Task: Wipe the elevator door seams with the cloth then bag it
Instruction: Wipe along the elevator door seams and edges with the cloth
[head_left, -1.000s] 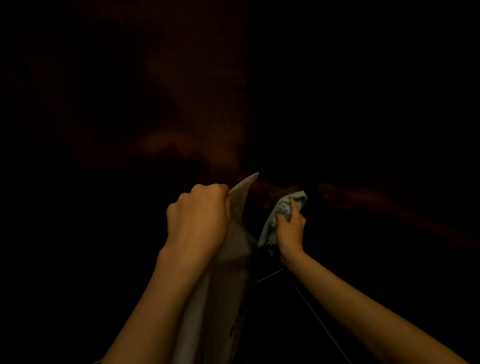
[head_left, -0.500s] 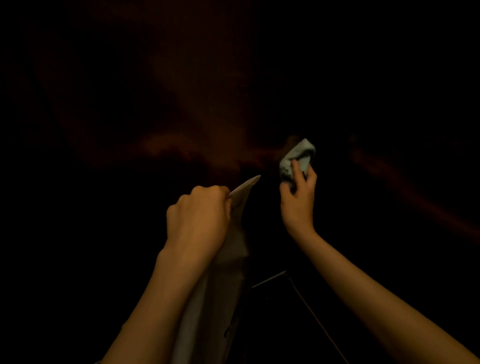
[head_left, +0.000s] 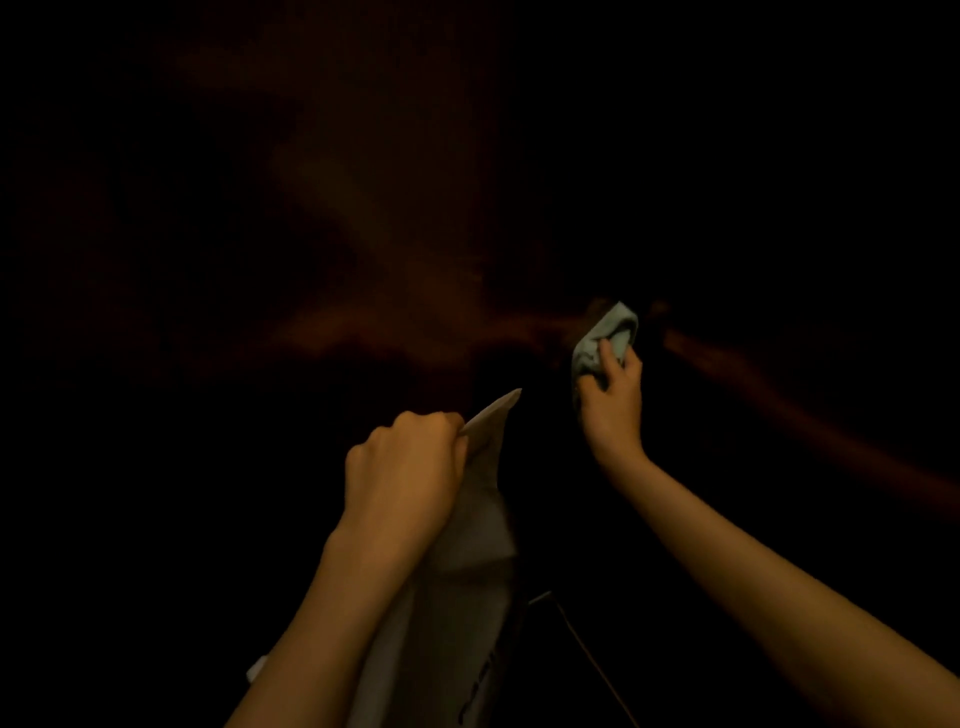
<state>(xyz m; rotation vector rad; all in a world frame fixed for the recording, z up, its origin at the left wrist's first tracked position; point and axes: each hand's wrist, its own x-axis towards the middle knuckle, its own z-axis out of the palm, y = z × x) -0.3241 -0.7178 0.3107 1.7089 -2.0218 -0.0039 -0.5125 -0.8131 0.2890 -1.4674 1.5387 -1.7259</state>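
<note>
Pale blue cloth (head_left: 605, 340) raised clear of the white bag (head_left: 480, 519).
The right hand (head_left: 613, 402), fingers clenched round the cloth, has lifted up and rightward; the left hand (head_left: 402, 475) still fists the bag's top edge.

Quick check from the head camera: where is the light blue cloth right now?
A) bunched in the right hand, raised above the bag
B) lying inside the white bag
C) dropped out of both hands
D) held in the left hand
A: the cloth is bunched in the right hand, up and to the right of the white bag, whose top edge the left hand grips.
</note>
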